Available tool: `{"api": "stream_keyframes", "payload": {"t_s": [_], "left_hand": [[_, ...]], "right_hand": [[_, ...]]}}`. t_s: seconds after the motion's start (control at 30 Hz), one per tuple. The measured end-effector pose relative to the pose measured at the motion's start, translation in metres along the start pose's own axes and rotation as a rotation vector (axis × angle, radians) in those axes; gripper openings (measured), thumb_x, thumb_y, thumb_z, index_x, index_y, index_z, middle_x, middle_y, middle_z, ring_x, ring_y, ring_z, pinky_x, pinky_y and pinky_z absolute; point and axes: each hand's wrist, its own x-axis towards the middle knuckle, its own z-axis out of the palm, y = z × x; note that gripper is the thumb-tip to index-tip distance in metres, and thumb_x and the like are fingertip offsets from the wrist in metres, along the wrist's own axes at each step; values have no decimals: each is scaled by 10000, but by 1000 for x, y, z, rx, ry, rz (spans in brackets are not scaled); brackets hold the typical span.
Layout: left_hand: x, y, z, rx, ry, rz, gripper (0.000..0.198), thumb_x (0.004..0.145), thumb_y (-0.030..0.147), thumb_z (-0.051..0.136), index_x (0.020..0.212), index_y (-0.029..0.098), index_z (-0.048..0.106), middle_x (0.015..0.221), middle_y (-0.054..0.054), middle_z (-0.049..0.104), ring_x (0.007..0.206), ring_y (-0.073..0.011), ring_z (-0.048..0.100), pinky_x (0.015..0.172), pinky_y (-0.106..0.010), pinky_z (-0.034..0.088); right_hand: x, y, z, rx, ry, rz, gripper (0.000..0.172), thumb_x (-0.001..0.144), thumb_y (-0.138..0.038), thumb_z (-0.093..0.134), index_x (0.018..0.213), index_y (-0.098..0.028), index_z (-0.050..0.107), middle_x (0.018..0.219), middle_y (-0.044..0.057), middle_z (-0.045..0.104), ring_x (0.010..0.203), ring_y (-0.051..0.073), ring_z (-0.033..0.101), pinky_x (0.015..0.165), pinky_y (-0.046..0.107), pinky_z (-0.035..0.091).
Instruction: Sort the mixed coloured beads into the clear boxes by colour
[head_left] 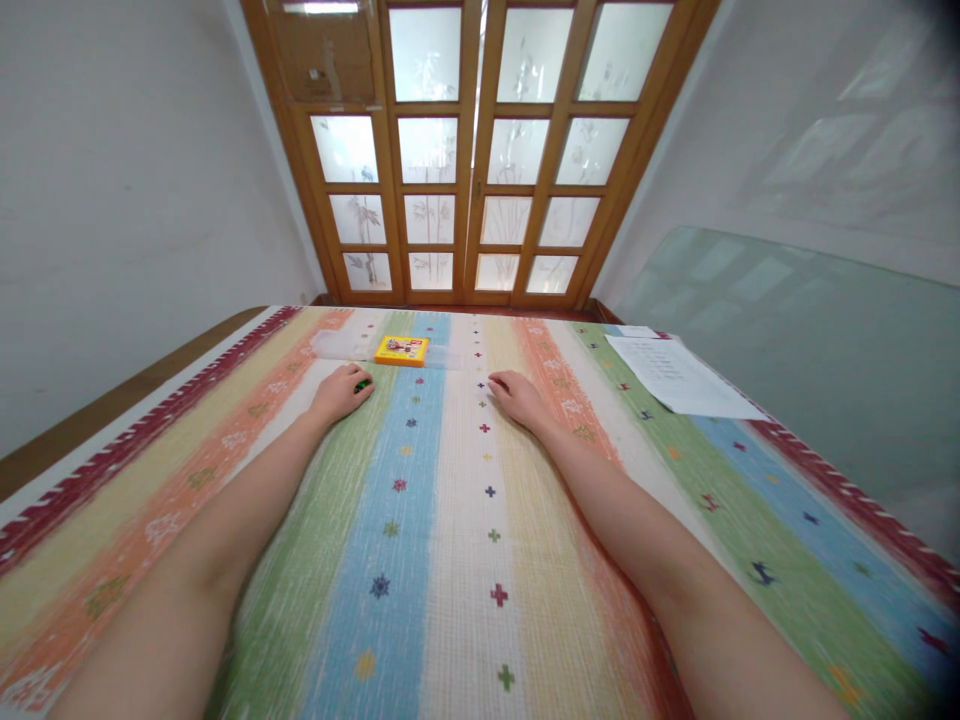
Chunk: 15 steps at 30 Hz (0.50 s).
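The left hand (341, 394) curls round a small green thing (363, 385); the right hand (517, 396), half open, looks empty from here.

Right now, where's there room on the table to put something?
Bare striped tablecloth lies between the left forearm and right forearm, with another patch between the right hand and the white papers. It's crowded by the left hand: the small green object it holds, the yellow printed box and clear plastic sit close together.
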Motion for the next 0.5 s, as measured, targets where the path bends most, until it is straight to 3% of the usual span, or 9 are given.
{"api": "stream_keyframes", "payload": {"t_s": [0.17, 0.3, 0.5], "left_hand": [[-6, 0, -7, -27, -6, 20, 335, 960, 505, 522, 1064, 265, 731, 1129, -93, 690, 1081, -285, 621, 965, -409, 490], [-18, -10, -13, -34, 8, 36, 410, 954, 536, 537, 1199, 256, 711, 1247, -104, 685, 1170, -304, 602, 1056, -440, 454], [-26, -27, -6, -82, 10, -80, 664, 916, 618, 571, 1412, 177, 597, 1395, -155, 628, 1277, -332, 571, 1121, -465, 431]], "right_hand": [[0, 2, 1, -3, -4, 8, 277, 1035, -334, 528, 1180, -214, 732, 1175, 110, 733, 1100, 249, 644, 983, 370, 471], [0, 2, 0, 5, -6, 0, 275, 1038, -342, 530, 1171, -212, 732, 1162, 114, 733, 1093, 249, 643, 977, 367, 468], [0, 2, 1, 9, -3, 4, 281, 1041, -338, 518, 1185, -214, 725, 1189, 112, 729, 1125, 255, 635, 1001, 377, 461]]}}
